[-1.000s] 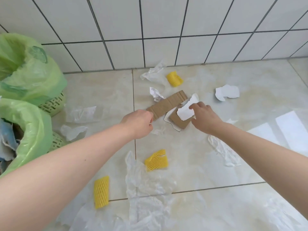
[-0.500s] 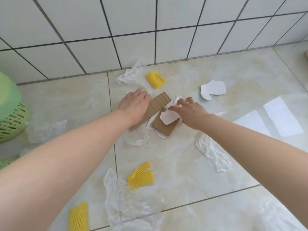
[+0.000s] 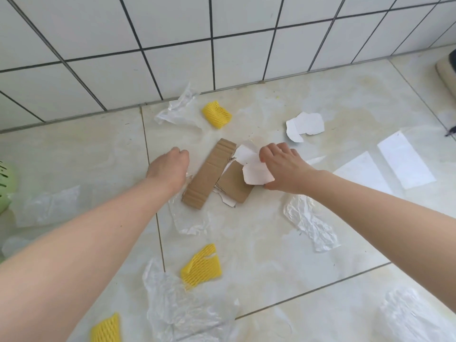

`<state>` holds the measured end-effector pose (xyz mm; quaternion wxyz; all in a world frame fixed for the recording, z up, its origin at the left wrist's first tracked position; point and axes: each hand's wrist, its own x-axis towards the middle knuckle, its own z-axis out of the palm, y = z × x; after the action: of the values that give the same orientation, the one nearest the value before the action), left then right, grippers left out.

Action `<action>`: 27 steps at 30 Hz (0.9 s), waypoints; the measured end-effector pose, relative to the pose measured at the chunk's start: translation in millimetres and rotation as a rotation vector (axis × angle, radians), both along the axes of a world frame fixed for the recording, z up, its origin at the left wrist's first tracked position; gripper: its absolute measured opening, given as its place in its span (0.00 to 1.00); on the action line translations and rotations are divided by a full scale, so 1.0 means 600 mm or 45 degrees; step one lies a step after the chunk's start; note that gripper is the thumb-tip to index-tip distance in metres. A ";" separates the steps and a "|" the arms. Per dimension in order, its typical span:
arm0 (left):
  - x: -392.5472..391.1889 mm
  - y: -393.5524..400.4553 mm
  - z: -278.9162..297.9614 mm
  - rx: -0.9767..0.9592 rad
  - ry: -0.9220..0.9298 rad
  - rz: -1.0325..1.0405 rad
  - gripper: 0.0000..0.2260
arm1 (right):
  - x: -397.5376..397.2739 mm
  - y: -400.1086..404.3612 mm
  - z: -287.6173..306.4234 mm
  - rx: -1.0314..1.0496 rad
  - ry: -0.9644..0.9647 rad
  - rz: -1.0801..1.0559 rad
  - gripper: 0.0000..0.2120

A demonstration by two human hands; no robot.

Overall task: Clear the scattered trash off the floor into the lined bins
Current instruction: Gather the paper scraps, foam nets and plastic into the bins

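Two hands are reaching over the floor (image 3: 259,243): the right hand (image 3: 283,169) is pinching white paper (image 3: 256,172), while the left hand (image 3: 170,166), curled and empty, is hovering just left of the cardboard strip (image 3: 209,174).

green bin (image 3: 5,183) cut off at left edge

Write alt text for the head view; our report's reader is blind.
Two bare hands reach to floor litter: the right hand pinches a torn white paper above cardboard pieces, the left hand curls beside them. Yellow foam nets and clear plastic lie around.
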<state>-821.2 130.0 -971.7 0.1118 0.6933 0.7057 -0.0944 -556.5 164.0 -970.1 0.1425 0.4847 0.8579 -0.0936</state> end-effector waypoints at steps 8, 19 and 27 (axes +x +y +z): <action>0.007 0.027 0.030 0.270 -0.508 0.398 0.07 | 0.050 0.076 0.026 0.050 0.059 -0.446 0.30; 0.084 0.018 -0.004 -0.015 -0.409 0.147 0.16 | 0.046 0.114 -0.006 -0.250 0.105 -0.439 0.26; 0.071 -0.001 -0.023 -0.108 -0.280 0.213 0.23 | 0.034 0.041 0.014 -0.238 0.106 -0.180 0.29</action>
<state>-778.9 129.4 -985.7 0.2252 0.6330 0.7397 -0.0380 -535.8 188.7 -961.9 0.1446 0.5244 0.8142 -0.2032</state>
